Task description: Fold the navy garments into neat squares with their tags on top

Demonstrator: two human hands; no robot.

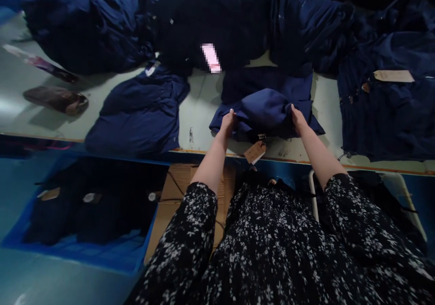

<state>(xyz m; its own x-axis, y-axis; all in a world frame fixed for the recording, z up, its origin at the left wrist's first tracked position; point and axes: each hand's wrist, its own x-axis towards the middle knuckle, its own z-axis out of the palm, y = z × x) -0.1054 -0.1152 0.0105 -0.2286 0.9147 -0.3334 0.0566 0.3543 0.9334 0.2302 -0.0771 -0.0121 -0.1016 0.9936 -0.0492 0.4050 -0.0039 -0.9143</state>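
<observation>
A navy garment (265,108) lies on the pale table in front of me, its near part bunched up between my hands. My left hand (229,121) pinches the cloth at its left side, thumb on top. On the right side my right hand (298,118) grips the same cloth. A brown paper tag (255,152) hangs from the garment over the table's front edge. Behind the raised fold, more dark blue cloth (288,78) lies flat.
Another navy garment (139,110) lies to the left, a tagged stack (387,110) to the right. Bagged dark clothes (210,19) line the back. Below the table are a blue crate (102,257), a cardboard box (173,196) and a white-rimmed bin (314,196).
</observation>
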